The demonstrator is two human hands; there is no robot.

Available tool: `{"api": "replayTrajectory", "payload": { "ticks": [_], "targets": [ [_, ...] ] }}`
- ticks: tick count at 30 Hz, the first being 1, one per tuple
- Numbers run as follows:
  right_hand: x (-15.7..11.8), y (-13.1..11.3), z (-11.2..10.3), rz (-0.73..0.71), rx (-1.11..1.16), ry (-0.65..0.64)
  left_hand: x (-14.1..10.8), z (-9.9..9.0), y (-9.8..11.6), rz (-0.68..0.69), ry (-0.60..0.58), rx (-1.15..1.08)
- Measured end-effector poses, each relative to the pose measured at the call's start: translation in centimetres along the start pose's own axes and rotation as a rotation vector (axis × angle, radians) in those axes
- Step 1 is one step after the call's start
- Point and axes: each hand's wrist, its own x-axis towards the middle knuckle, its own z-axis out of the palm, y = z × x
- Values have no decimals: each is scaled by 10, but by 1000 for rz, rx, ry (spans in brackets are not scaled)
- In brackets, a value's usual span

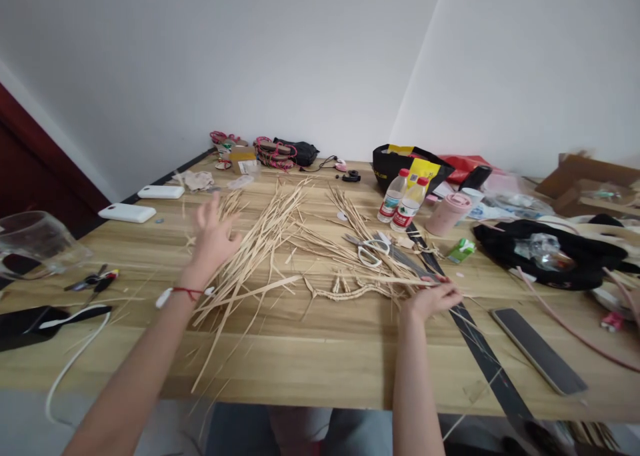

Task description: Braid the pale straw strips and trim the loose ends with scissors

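Note:
My left hand (214, 237) is raised beside the left edge of a loose pile of dry straw strips (265, 233). Its fingers are spread and slightly blurred, with nothing seen in them. On the right, my right hand (434, 299) pinches the end of a pale straw strip (387, 280), which reaches left over the tabletop. Just below that strip lies a braided straw piece (350, 295) with short upright tufts. White-handled scissors (373, 252) rest on more straw (325, 239) beyond my right hand.
Two red-capped water bottles (410, 204), a pink cup (449, 214) and a black-and-yellow bag (383, 166) stand at the back right. A dark phone (537, 351) lies near the front right. Two white devices (127, 212) and a clear container (37, 243) are at left.

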Motion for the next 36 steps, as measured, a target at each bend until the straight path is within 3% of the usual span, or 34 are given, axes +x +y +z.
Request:
{"api": "replayTrajectory", "payload": {
  "ticks": [2,5,6,9,13,16,18,20,23,27,30,36],
  "targets": [
    [-7,0,5,13,12,-77,-16,22,39,104,-126,-206],
    [-9,4,7,62,47,-154,-47,53,89,244,-483,-385],
    [-8,5,6,93,62,-172,-55,62,100,261,-529,-398],
    [-4,7,4,185,147,-231,-71,80,120,233,-518,-403],
    [-6,4,11,242,268,-435,-75,95,125,31,-516,-618],
    [-17,6,21,254,221,-648,-77,104,125,-262,-521,-974],
    [-25,10,30,171,75,-769,-77,108,124,-432,-490,-1162],
    [-29,15,40,-24,-184,-879,-78,109,123,-520,-460,-1263],
    [-26,21,59,-367,-745,-1028,-77,107,118,-572,-445,-1294],
    [-17,21,85,-518,-1406,-1202,-76,96,111,-589,-473,-1346],
    [-14,19,97,-597,-1613,-1266,-73,86,107,-551,-494,-1448],
    [-2,18,100,-672,-1684,-1290,-71,81,102,-449,-471,-1548]
  ]
}}
